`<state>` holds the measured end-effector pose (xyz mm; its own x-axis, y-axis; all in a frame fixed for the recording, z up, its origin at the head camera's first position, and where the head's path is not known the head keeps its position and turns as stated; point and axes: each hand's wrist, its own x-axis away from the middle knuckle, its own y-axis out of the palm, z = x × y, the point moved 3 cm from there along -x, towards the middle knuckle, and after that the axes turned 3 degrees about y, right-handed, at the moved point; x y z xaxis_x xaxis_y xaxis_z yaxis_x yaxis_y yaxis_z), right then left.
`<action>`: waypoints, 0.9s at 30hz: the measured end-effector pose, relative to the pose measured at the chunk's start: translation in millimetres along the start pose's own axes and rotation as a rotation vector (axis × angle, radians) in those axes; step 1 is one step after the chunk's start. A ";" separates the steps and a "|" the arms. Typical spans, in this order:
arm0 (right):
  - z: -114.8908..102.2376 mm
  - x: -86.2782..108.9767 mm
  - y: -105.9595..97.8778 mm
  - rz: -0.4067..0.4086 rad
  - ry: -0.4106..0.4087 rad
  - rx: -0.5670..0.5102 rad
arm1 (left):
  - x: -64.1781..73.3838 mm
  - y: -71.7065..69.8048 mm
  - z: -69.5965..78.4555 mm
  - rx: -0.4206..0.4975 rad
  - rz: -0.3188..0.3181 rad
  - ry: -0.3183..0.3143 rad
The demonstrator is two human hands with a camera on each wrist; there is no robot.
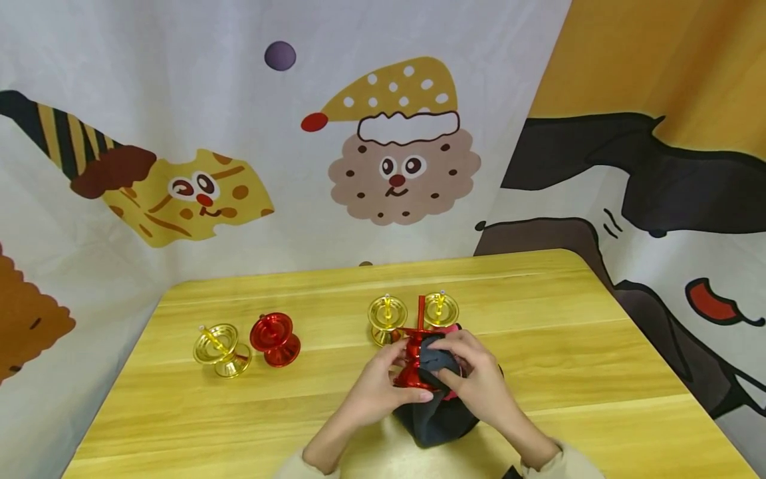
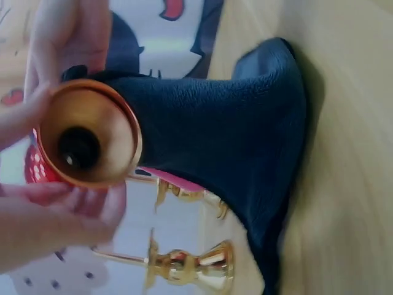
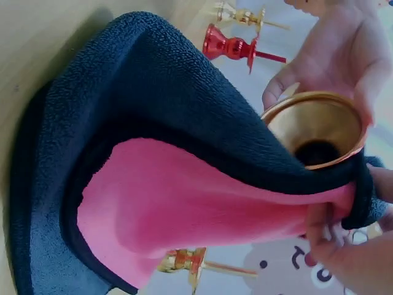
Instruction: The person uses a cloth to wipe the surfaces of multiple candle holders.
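My left hand [image 1: 380, 382] grips a shiny red candle holder [image 1: 413, 359] by its side, tilted so that the hollow gold inside of its base [image 2: 116, 132] shows in the left wrist view. A thin red stem sticks up from its dish. My right hand [image 1: 479, 376] pinches a cloth [image 1: 431, 426], dark grey on one side and pink [image 3: 159, 203] on the other, and presses it against the holder's side. The rest of the cloth hangs down onto the table. Part of the holder is hidden behind cloth and fingers.
Two gold candle holders [image 1: 387, 313] [image 1: 441, 310] stand just behind my hands. To the left are another gold holder [image 1: 224, 352] and a second red holder [image 1: 275, 339], side by side. Under everything lies a wooden table [image 1: 574, 332], with a printed curtain [image 1: 239, 120] behind it.
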<state>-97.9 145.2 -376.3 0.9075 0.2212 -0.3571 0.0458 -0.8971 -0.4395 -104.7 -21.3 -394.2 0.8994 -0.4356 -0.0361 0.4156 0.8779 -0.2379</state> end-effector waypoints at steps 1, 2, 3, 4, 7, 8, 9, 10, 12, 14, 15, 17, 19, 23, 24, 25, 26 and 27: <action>-1.6 0.2 -0.2 0.004 -0.020 0.009 | -0.2 -0.5 0.0 0.029 -0.009 0.003; -2.1 0.0 -0.7 0.000 -0.025 -0.009 | -0.1 -1.3 -0.3 0.081 -0.024 0.003; -2.5 -0.4 -1.7 -0.008 -0.038 -0.038 | 0.2 -2.5 -0.6 0.149 -0.041 -0.001; -1.8 -0.8 -3.2 -0.020 -0.032 -0.089 | 0.8 -3.8 -1.0 0.226 -0.058 -0.004; 3.7 -2.5 -8.9 -0.068 0.018 -0.258 | 3.2 -7.9 -1.9 0.484 -0.130 0.008; 5.8 -3.0 -10.5 -0.077 0.045 -0.293 | 4.0 -8.8 -2.1 0.551 -0.157 0.019; 7.5 -3.2 -11.8 -0.086 0.064 -0.311 | 4.7 -9.5 -2.0 0.600 -0.180 0.029; 9.3 -3.1 -12.8 -0.090 0.091 -0.321 | 5.2 -9.8 -1.8 0.636 -0.203 0.039; 11.5 -2.8 -13.5 -0.090 0.116 -0.310 | 4.6 -9.2 -1.1 0.655 -0.241 0.058; 11.9 -2.2 -12.3 -0.070 0.132 -0.281 | 4.3 -9.0 0.0 0.604 -0.238 0.058; 11.4 -1.9 -11.6 -0.056 0.130 -0.262 | 3.9 -8.6 0.5 0.555 -0.226 0.051; 8.6 -1.2 -9.2 -0.026 0.106 -0.222 | 2.9 -7.7 1.6 0.428 -0.185 0.040; 3.9 -0.1 -5.8 -0.002 0.056 -0.163 | 2.3 -7.0 2.3 0.300 -0.128 0.024; -8.5 2.9 0.8 0.054 -0.085 0.044 | 1.0 -4.7 -0.7 0.196 -0.048 0.002; -10.3 3.4 1.5 0.060 -0.096 0.068 | 1.2 -5.0 -2.3 0.213 -0.037 -0.007; -10.5 3.5 1.2 0.057 -0.102 0.073 | 1.5 -5.8 -3.1 0.243 -0.032 -0.014; -9.6 3.3 0.7 0.044 -0.107 0.042 | 2.0 -7.0 -3.8 0.278 -0.028 -0.022; -7.7 2.9 -0.3 0.027 -0.096 -0.005 | 2.4 -8.6 -4.4 0.317 -0.032 -0.021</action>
<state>-92.0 143.2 -370.9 0.8641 0.2324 -0.4465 0.0241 -0.9051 -0.4245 -106.7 -30.7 -396.5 0.8866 -0.4623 -0.0122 0.4618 0.8837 0.0758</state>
